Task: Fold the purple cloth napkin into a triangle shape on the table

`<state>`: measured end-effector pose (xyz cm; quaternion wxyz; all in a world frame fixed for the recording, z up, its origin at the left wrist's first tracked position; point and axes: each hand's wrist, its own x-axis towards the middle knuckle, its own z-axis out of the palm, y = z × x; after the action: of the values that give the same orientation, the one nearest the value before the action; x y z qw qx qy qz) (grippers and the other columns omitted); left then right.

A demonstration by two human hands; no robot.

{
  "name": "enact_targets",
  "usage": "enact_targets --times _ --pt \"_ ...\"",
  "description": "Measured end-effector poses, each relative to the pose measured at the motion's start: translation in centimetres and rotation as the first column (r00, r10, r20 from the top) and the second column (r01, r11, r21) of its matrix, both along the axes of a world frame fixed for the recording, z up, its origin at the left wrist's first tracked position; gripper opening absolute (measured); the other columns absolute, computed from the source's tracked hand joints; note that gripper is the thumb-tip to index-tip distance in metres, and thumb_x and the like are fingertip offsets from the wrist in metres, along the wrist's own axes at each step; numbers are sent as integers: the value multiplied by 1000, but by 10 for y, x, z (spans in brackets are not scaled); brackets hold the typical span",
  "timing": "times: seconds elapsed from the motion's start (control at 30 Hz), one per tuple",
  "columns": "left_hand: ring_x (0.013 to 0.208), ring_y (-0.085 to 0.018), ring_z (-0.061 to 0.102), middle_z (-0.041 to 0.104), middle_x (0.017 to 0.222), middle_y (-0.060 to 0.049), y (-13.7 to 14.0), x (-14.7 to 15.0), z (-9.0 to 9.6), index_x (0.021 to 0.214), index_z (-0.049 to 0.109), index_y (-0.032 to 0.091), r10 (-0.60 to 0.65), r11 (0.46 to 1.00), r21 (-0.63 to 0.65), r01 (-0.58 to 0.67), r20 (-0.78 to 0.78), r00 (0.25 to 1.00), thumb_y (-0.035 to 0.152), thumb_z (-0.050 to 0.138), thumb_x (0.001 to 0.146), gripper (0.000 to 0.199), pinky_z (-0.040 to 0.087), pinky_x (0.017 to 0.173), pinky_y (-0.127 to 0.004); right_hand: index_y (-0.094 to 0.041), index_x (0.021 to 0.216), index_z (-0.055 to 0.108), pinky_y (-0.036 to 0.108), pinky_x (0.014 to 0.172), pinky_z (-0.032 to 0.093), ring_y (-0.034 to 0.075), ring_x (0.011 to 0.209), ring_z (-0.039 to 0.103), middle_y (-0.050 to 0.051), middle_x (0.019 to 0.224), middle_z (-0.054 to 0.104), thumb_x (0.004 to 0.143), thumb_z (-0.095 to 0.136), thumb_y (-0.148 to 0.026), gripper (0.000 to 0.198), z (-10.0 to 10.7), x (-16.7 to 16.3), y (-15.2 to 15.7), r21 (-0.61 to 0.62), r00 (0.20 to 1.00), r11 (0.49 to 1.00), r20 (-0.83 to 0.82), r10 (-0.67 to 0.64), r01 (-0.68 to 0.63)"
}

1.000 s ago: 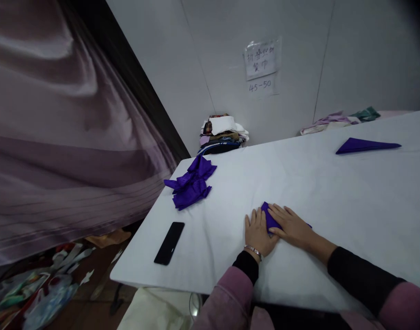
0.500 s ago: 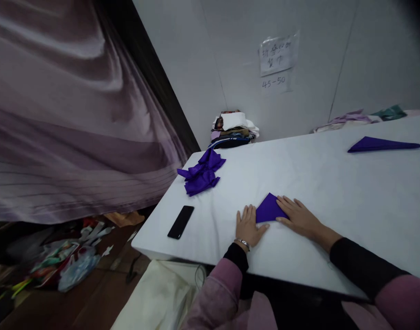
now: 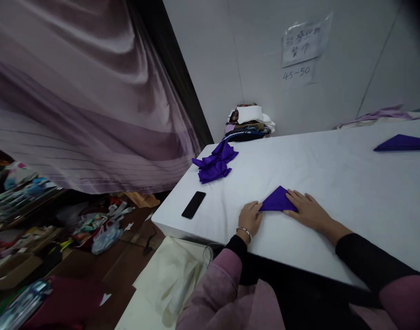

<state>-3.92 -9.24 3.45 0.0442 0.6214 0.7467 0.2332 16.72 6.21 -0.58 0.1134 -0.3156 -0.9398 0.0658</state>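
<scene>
A purple cloth (image 3: 278, 200), folded into a small triangle, lies on the white-covered table in front of me. My left hand (image 3: 250, 218) is closed at its left corner, thumb and fingertips together on the edge. Flat across the right part of the cloth rests my right hand (image 3: 308, 211), fingers stretched out and hiding that end. A crumpled purple cloth heap (image 3: 215, 164) lies beyond my left hand, and a long folded purple cloth (image 3: 402, 143) is at the far right, cut off by the view's edge.
A black phone (image 3: 193, 205) lies on the table (image 3: 320, 160) at the left. Behind stands a stack of folded clothes (image 3: 248, 123) by the wall. A pale curtain (image 3: 93, 101) hangs at left, with bags and scraps (image 3: 107, 233) on the floor below. Cream fabric (image 3: 168, 275) is beside the table.
My left hand has gone from lying flat beside the cloth to pinching its left corner, which now looks more pointed. My right hand stays on the cloth. The view has turned left.
</scene>
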Motion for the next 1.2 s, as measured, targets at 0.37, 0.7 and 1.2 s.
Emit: enact_targets --times 0.37,0.7,1.2 --pt "100 -18 56 68 107 0 12 -2 4 109 65 28 -10 995 -100 -4 -145 989 18 49 89 28 46 89 -35 -23 146 28 51 111 20 29 138 21 6 151 25 85 26 -70 77 3 2 -2 -11 1000 1000 6 8 -8" --pt "107 -18 54 63 119 2 8 0 1 117 61 28 26 999 -30 -27 -48 999 23 55 85 33 44 94 -34 -29 143 35 50 110 21 28 137 24 3 151 25 87 26 -67 68 6 3 -3 -18 1000 1000 10 6 -6" --pt "90 -16 58 66 99 -2 19 -4 -6 98 69 24 -9 1000 -19 6 -150 989 19 48 91 22 50 80 -29 -27 141 40 50 109 22 27 137 26 6 151 26 88 25 -67 67 7 3 -2 2 1000 1000 26 8 -8"
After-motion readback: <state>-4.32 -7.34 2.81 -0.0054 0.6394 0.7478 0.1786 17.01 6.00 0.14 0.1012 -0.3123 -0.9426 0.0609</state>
